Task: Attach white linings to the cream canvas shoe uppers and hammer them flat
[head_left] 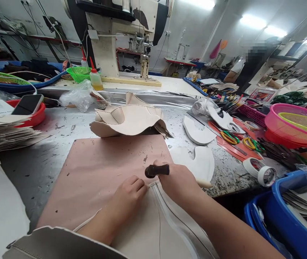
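Note:
My right hand (180, 183) is closed round a hammer; its dark head (157, 171) is over the tip of a beige stitched leather piece (142, 230), and the pale wooden handle end (204, 183) sticks out past my hand. A light strip (173, 230) runs along a seam of that piece. My left hand (131, 194) is curled with its fingers together at the piece's edge, just left of the hammer head; its fingertips are partly hidden. Under both hands lies a pinkish-brown board (102, 165). Beyond it sits a pile of stitched beige pieces (129, 117).
White cut shapes (204, 162), scissors (230, 137) and tape rolls (266, 175) lie to the right, above blue bins (283, 201). A sewing machine (102, 46) stands behind. Stacked beige sheets (10, 136) and a phone (27, 104) on a red basket (38, 117) are left. A person (246, 68) is at the back right.

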Action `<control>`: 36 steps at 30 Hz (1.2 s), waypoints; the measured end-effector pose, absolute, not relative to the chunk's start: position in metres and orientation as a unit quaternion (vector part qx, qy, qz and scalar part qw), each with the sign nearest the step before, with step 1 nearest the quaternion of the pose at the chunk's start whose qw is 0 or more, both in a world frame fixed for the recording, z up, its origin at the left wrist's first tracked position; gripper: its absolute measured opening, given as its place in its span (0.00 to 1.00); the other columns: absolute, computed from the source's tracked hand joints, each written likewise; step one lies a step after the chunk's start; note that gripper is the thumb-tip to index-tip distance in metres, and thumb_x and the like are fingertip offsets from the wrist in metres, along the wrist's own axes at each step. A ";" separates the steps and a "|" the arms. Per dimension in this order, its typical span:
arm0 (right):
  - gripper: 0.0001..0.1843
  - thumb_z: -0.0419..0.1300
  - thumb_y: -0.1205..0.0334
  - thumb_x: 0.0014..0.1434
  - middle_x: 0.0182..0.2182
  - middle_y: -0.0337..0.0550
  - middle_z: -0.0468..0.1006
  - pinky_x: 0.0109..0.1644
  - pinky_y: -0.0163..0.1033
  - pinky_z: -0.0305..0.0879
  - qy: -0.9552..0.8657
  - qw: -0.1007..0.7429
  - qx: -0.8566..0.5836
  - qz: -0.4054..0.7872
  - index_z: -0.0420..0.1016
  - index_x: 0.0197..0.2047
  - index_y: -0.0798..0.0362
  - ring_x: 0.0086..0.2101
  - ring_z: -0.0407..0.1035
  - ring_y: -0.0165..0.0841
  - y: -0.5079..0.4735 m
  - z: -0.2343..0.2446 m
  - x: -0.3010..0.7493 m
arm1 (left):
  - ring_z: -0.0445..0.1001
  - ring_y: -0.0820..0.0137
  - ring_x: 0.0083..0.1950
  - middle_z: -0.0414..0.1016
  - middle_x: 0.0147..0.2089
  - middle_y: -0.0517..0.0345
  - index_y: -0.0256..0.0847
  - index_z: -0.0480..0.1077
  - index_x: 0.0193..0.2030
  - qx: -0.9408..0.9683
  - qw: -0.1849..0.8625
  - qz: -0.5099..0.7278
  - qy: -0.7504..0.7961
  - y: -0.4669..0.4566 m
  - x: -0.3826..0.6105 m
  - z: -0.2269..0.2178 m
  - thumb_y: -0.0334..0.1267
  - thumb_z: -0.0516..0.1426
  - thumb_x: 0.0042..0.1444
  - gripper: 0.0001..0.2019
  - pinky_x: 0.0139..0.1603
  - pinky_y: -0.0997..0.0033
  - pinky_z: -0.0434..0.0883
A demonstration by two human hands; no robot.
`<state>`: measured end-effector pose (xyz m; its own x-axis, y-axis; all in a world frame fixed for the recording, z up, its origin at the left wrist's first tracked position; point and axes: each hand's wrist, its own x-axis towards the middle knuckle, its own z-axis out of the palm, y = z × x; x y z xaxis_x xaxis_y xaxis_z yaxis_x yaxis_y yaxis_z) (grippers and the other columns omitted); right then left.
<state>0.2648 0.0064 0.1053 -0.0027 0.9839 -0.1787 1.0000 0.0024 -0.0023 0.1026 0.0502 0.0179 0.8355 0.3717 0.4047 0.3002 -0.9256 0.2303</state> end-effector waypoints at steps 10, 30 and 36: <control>0.12 0.51 0.76 0.51 0.25 0.41 0.76 0.23 0.37 0.45 0.749 0.107 0.651 -0.070 0.70 0.36 0.53 0.26 0.70 0.33 0.014 0.117 0.260 | 0.64 0.68 0.29 0.67 0.28 0.57 0.39 0.66 0.30 0.952 0.059 0.238 0.181 0.049 0.101 0.010 0.23 0.45 0.58 0.13 0.27 0.70 0.62; 0.13 0.49 0.77 0.55 0.29 0.41 0.76 0.24 0.36 0.43 0.713 0.109 0.691 -0.048 0.69 0.37 0.52 0.27 0.70 0.33 -0.008 0.104 0.261 | 0.64 0.67 0.29 0.68 0.27 0.55 0.38 0.66 0.26 0.964 0.043 0.195 0.175 0.047 0.100 0.017 0.20 0.46 0.55 0.14 0.28 0.68 0.63; 0.13 0.49 0.76 0.54 0.27 0.41 0.76 0.24 0.36 0.43 0.692 0.092 0.707 -0.114 0.69 0.38 0.53 0.26 0.69 0.33 -0.006 0.095 0.260 | 0.68 0.66 0.35 0.71 0.31 0.57 0.38 0.70 0.30 0.938 0.167 0.130 0.275 0.054 0.089 0.033 0.27 0.55 0.53 0.05 0.35 0.68 0.66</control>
